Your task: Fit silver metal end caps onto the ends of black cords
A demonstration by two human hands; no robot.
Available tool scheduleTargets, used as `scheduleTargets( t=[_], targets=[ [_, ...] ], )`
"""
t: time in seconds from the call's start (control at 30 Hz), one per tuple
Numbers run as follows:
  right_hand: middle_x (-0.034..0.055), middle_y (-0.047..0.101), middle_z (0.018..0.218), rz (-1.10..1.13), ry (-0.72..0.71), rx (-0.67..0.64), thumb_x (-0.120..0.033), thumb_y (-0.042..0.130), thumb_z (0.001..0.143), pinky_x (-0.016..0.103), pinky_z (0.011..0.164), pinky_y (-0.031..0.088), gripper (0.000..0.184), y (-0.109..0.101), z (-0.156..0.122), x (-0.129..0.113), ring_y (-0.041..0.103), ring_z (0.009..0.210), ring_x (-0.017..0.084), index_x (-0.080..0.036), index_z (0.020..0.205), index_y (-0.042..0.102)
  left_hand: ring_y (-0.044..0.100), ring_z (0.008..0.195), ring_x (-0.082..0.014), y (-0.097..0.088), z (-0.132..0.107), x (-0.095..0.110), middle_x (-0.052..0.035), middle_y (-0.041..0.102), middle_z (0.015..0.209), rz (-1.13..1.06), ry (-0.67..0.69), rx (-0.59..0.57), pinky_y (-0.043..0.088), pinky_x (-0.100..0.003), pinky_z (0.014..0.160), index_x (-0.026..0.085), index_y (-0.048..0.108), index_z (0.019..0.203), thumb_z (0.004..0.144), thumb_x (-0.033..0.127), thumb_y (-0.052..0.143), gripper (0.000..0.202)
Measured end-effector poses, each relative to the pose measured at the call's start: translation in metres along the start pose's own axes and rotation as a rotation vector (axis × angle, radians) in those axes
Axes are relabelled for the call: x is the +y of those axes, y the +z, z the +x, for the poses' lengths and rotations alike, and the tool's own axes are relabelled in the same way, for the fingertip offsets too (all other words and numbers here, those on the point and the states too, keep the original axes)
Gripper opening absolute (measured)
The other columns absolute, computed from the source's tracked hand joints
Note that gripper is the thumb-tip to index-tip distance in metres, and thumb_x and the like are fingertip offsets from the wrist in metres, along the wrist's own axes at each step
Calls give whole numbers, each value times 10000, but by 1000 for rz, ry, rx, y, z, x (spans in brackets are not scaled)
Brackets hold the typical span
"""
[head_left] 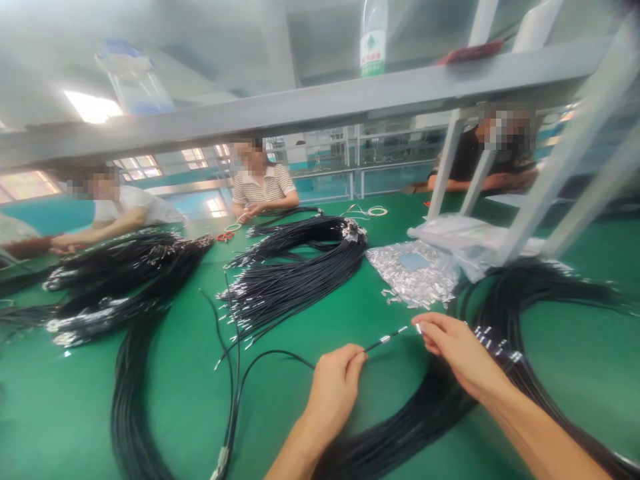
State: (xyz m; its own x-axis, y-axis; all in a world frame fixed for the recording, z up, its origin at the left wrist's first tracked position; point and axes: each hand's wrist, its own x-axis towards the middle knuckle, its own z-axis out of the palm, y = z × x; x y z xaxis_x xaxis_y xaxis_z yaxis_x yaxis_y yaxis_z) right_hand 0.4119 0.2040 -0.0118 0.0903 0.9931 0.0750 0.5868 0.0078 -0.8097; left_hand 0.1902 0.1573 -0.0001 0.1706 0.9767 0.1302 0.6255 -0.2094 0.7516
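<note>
My left hand (336,381) is closed around a thin black cable (373,347) near its end. A small silvery-white sleeve sits on the cable beyond my fingers, and the pale tip points toward my right hand. Between thumb and fingers, my right hand (453,347) pinches a small white sleeve (419,329), a short gap away from the cable tip. Behind that hand lies a clear bag of small silvery sleeves (417,272), with some spilled at its edge. A thick bundle of black cables (400,417) runs beneath both forearms.
More cable bundles lie mid-table (300,280) and at left (135,373). A grey shelf frame (300,103) crosses above, its posts standing at right; a bottle (374,40) rests on it. Several people sit across the green table (280,427).
</note>
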Motion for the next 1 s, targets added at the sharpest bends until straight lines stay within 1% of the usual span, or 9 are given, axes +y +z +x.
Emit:
scheduleTargets(
  t=[0.07,0.13,0.17,0.23,0.37,0.53,0.73,0.87,1.0],
  targets=[
    [9,498,652,359,68,-23,-396,466,845,246,491,392,313,3,-11,0,456,569,137,-129,894,621,543,657,-141,-1,0,0,16,663,731,-1,-3,-5,348,-221,604,209,678,843,945,290,430,281],
    [-4,475,653,749,164,-21,-422,638,732,228,466,349,297,6,-17,-1,397,556,110,-134,804,624,553,666,-142,-1,0,-1,16,671,746,-4,1,-11,359,-221,621,210,679,850,948,294,432,279],
    [-6,477,658,892,207,-9,-407,716,667,221,464,338,302,8,-18,-2,381,559,101,-135,766,630,557,673,-142,-1,0,-1,16,674,754,-3,5,-14,365,-221,632,211,679,854,950,296,432,279],
    [-5,486,664,1023,257,21,-374,804,583,211,470,337,316,12,-19,-4,369,566,91,-136,721,648,567,689,-145,-1,0,-1,15,679,769,3,12,-21,375,-222,652,214,678,854,953,296,429,280],
    [-3,479,640,1105,304,29,-380,862,518,204,467,334,354,17,-19,-9,357,566,87,-131,686,673,585,714,-149,0,0,2,15,689,781,3,39,-65,388,-217,673,217,674,834,957,290,430,283],
    [28,511,674,1212,357,-98,-355,906,464,212,480,355,388,17,-25,-20,371,580,88,-105,668,690,607,742,-148,1,0,4,17,707,828,20,70,-87,400,-209,701,225,679,851,952,257,445,257],
    [44,520,721,1373,413,-261,-243,902,550,197,521,390,304,9,-29,-24,386,623,87,-79,729,718,608,724,-151,1,-2,2,18,702,802,52,67,-78,400,-208,675,231,669,838,956,251,432,266],
    [65,552,783,1325,368,-273,-279,880,613,195,543,416,325,3,-31,-21,401,644,91,-69,813,733,612,735,-156,2,-1,1,10,707,813,47,67,-65,415,-209,688,231,679,847,952,247,428,273],
    [50,555,790,1265,299,-304,-300,836,683,198,558,426,246,0,-33,-21,414,652,98,-113,792,717,618,741,-164,1,-1,3,-2,713,820,37,67,-67,422,-217,687,225,687,854,951,246,418,287]
  ],
)
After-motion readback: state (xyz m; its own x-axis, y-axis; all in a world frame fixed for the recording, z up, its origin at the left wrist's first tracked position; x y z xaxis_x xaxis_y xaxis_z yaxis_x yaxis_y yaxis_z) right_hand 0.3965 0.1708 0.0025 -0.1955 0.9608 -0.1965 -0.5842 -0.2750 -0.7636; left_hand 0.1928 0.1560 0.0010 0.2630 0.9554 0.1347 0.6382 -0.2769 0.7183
